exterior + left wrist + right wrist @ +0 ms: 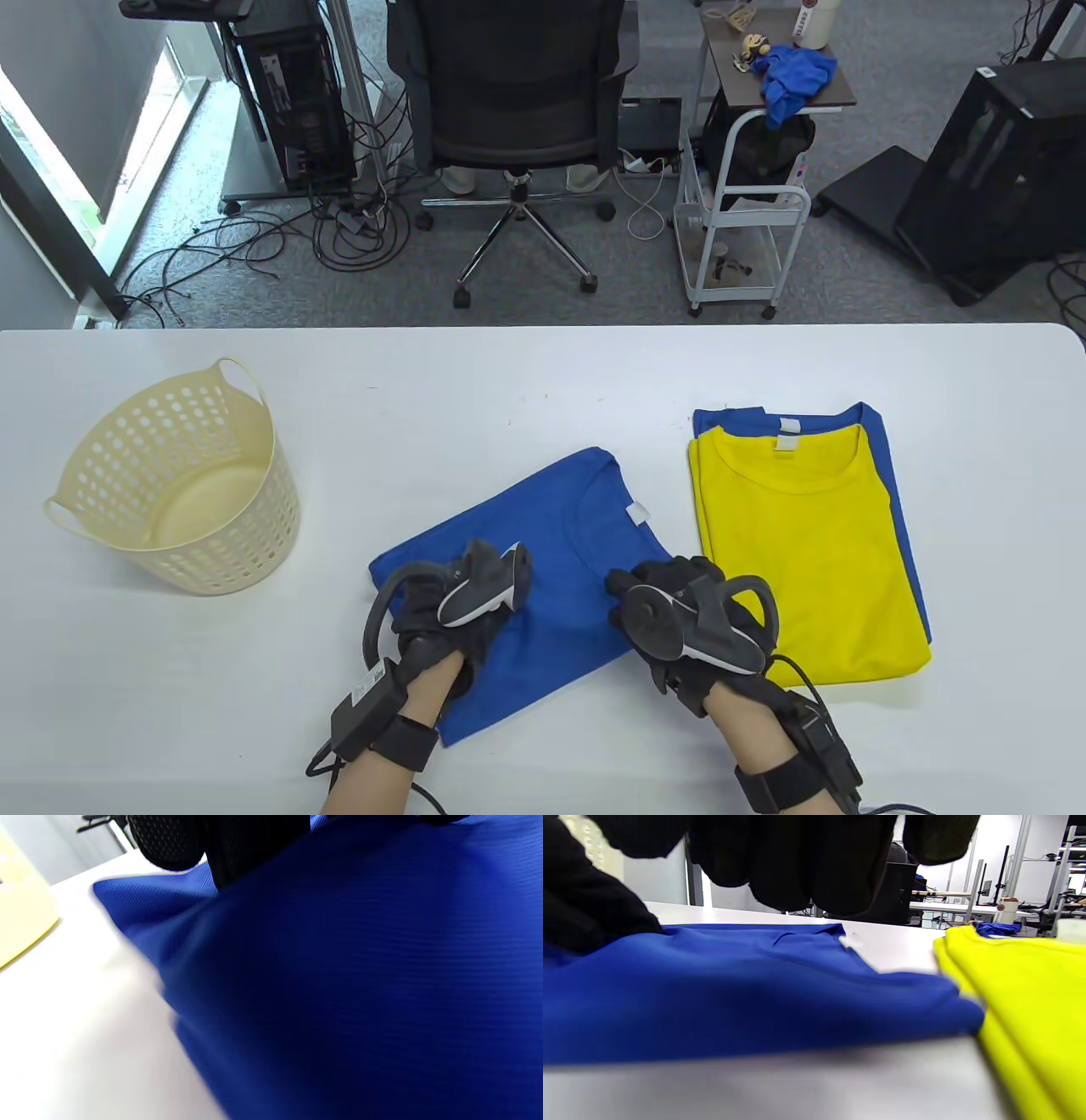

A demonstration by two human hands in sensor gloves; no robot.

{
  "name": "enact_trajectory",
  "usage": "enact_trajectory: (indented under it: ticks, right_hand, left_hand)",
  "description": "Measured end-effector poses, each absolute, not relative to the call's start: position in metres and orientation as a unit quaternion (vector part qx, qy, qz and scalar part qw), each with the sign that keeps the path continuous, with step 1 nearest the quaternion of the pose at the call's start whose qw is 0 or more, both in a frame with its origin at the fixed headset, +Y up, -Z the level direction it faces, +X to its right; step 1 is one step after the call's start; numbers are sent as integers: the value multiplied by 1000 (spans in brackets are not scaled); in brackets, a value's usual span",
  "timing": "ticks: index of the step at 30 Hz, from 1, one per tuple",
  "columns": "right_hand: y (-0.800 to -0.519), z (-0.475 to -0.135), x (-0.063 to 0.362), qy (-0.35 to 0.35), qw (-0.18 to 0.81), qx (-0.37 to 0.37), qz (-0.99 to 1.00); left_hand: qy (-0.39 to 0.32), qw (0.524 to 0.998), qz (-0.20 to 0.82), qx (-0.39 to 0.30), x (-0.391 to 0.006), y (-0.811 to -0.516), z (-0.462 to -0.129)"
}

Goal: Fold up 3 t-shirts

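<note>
A folded blue t-shirt [560, 543] lies slanted in the middle of the white table [509, 382]. My left hand [475, 607] rests flat on its near left part; in the left wrist view its fingertips [174, 844] touch the blue cloth [339, 984]. My right hand [636, 598] is at the shirt's right edge. In the right wrist view its thumb touches the blue shirt [734, 984] while the fingers [797, 866] hang spread just above it. To the right, a folded yellow t-shirt [806, 552] lies on another folded blue t-shirt [895, 484].
A cream perforated basket [178, 484] stands at the table's left. The yellow shirt's edge [1031, 993] lies close to my right hand. An office chair [517, 102] and a cart [747, 170] stand beyond the far table edge.
</note>
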State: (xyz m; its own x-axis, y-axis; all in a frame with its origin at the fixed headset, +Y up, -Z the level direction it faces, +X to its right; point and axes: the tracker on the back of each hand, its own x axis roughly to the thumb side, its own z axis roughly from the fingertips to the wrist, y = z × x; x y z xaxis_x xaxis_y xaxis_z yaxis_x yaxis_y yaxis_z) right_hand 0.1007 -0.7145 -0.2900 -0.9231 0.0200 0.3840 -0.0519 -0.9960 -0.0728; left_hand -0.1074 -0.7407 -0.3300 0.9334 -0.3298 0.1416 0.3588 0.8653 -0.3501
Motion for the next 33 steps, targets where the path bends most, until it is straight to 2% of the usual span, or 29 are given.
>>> enact_trajectory:
  ticks: [4,6,8,10,13,14,19,20,23,25,27,28,29,33]
  right_hand:
    - [-732,-292,92,-10,-26,198,980]
    - [-740,-292,88,2,-27,202,979]
    - [-750,-293,82,39,-32,210,976]
    - [-759,-291,76,95,-74,221,968]
    - [-755,-291,73,90,-71,232,966]
    - [-754,-291,72,123,-62,236,962]
    - [-748,-290,74,149,-60,256,953]
    - [-741,-291,78,123,-33,249,960]
    - [-721,-300,97,-20,51,163,985]
    - [-712,-312,112,-46,50,90,994]
    - [-715,-328,121,16,-1,27,999]
    - [-721,-339,121,89,-44,-9,995]
    - [-725,-345,121,127,-69,-25,989]
    - [-752,-373,113,127,-94,-80,984]
  left_hand:
    - [-86,971,-133,-180,-92,-736,-318]
    - [-124,971,-90,-183,-88,-733,-315]
    - [-130,974,-22,-186,-92,-729,-316]
    - [-87,986,7,-143,-106,-722,-318]
    - [-29,993,-48,-102,-130,-718,-322]
    - [-1,993,-69,-94,-141,-720,-324]
    - [68,982,-71,-159,-172,-739,-335]
    - [67,981,-61,-172,-174,-743,-338]
    - [72,981,-41,-177,-171,-745,-345]
    - [64,979,-29,-189,-165,-746,-350]
    - [45,981,-33,-184,-154,-749,-356]
    - [50,981,-61,-178,-148,-748,-360]
    - [53,979,-82,-176,-144,-747,-364]
    - [86,977,-82,-177,-139,-752,-382]
